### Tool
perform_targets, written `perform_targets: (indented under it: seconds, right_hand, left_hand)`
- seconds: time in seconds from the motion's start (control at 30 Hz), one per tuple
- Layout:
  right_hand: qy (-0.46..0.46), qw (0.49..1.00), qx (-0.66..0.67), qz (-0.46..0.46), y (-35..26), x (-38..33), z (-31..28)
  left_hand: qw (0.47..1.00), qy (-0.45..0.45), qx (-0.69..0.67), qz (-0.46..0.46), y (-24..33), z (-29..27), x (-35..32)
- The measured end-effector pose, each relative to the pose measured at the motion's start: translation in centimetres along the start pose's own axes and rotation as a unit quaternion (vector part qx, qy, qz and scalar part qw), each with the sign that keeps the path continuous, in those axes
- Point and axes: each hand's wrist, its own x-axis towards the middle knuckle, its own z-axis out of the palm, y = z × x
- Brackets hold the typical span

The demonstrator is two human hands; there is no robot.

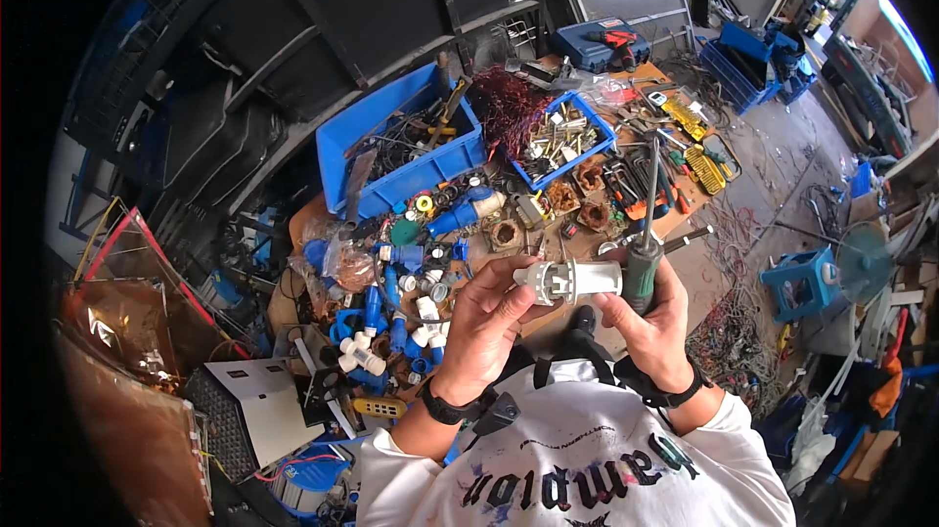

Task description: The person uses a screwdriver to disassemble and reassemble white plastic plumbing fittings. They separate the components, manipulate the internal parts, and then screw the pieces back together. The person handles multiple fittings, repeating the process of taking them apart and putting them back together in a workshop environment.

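Observation:
Between my hands is a white plastic cylindrical part (pixel 593 280) with a ribbed, slotted collar, lying sideways in the air. The fingers and thumb of my left hand (pixel 489 322) close around its collared end. My right hand (pixel 660 324) wraps the green handle of a screwdriver (pixel 643 271), whose shaft points up and away from me. The right thumb also rests against the plain end of the white part. Below and to the left, white and blue pipe fittings (pixel 364 359) lie in a heap on the table.
A large blue crate (pixel 411 185) of tools and scrap stands at the far left of the wooden table. Beside it are a blue tray (pixel 577 170) of brass-coloured pieces and tangled dark red wire (pixel 504 107). Hand tools (pixel 641 185) spread rightward; a blue stool (pixel 800 285) stands on the right.

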Motion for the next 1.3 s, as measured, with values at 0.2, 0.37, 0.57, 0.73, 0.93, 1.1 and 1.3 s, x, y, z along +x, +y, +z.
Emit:
perform_targets:
  seconds: [0.2,0.37,0.57,0.73,0.93,1.1,1.3]
  right_hand:
    - [-0.052,0.991,-0.097,-0.072,-1.3,-1.2,1.2]
    - [-0.061,0.982,-0.117,-0.135,-2.3,-1.7,1.8]
    - [-0.072,0.98,-0.128,-0.136,-3.0,-2.0,1.2]
    - [-0.073,0.959,-0.187,-0.201,-4.0,-2.2,0.9]
    - [-0.068,0.945,-0.198,-0.249,-4.1,-2.4,0.3]
    - [-0.068,0.945,-0.175,-0.268,-4.1,-2.7,0.2]
    - [-0.083,0.937,-0.169,-0.295,-3.8,-3.0,0.2]
  left_hand:
    - [0.995,0.017,0.093,0.043,1.2,-1.3,-2.3]
    - [0.992,0.011,0.114,0.062,2.2,-1.1,-3.2]
    - [0.998,-0.018,0.058,0.018,2.8,-0.4,-3.4]
    - [0.996,-0.015,0.064,0.055,2.9,0.7,-3.6]
    - [0.998,-0.06,0.008,-0.027,3.4,0.6,-3.5]
    - [0.996,-0.073,0.008,-0.044,3.7,0.9,-4.0]
    - [0.994,-0.086,-0.025,-0.064,3.8,0.0,-4.3]
